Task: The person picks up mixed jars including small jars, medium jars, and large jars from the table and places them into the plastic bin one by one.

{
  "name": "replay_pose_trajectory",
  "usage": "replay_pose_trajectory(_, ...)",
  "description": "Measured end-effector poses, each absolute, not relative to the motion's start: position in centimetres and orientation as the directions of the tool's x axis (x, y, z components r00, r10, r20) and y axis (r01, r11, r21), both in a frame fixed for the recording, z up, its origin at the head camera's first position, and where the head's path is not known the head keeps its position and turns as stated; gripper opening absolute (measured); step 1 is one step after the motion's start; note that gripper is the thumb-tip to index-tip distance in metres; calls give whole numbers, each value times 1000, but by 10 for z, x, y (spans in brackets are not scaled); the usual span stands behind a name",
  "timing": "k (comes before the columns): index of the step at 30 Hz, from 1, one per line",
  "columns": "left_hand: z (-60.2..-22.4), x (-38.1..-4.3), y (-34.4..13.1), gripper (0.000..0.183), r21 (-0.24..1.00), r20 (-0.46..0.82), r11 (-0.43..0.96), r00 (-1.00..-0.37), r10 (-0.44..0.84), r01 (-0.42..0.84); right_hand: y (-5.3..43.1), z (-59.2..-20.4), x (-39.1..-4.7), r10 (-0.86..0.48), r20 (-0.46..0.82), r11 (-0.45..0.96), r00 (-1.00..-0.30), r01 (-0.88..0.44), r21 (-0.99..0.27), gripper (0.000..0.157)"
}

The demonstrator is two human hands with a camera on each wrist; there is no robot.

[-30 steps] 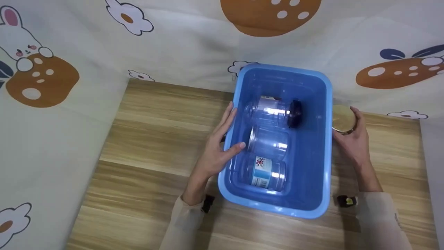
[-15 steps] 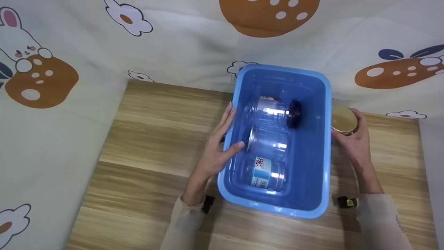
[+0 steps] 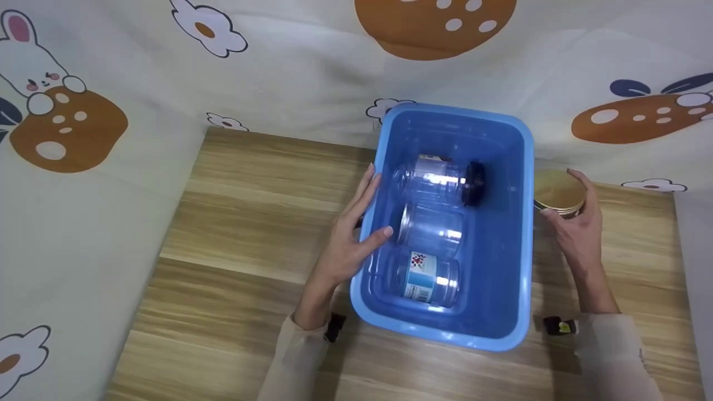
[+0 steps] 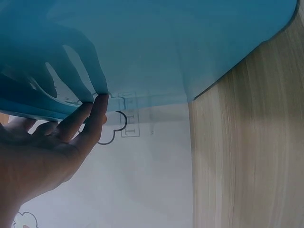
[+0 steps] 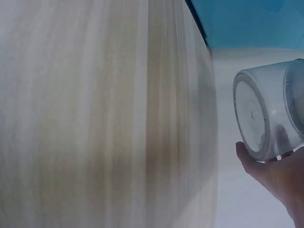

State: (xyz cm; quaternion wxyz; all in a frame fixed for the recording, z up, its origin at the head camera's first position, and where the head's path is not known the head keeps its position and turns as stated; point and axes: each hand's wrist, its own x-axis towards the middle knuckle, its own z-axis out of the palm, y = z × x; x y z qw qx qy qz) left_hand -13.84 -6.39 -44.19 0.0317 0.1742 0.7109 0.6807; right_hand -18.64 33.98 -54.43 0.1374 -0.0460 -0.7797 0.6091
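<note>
A blue plastic tub (image 3: 498, 262) holds several clear plastic jars lying on their sides: one with a dark lid (image 3: 474, 184), a plain jar (image 3: 431, 228) and one with a blue-white label (image 3: 420, 277). My left hand (image 3: 346, 239) holds the tub's left rim, thumb over the inner edge, fingers against the outer wall, as the left wrist view also shows. Beyond the tub's right side, my right hand (image 3: 579, 234) grips a clear jar (image 5: 270, 111) with a gold lid (image 3: 560, 190). In the right wrist view the jar's round base is tilted and raised off the table.
The wood-grain table (image 3: 239, 223) extends on both sides of the tub. A white cloth (image 3: 312, 83) with cartoon prints hangs at the back, close behind the tub. Another cloth side (image 3: 67, 234) borders the table on the left.
My right hand has moved slightly to the right, away from the tub, with the gold-lidded jar, so more of the lid shows. The left hand and tub have stayed in place.
</note>
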Motion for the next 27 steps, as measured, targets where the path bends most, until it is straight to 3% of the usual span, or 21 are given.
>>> replay_pose_trajectory(15, -443, -138, -65, 71, 980, 190, 9, -940, 285, 200, 317, -510, -176, 250, 269, 206, -930, -220, -953, 82)
replay_pose_trajectory(27, -454, -141, -65, 71, 980, 179, 28, -943, 281, 195, 330, -519, -179, 276, 340, 166, -899, -304, -938, 91)
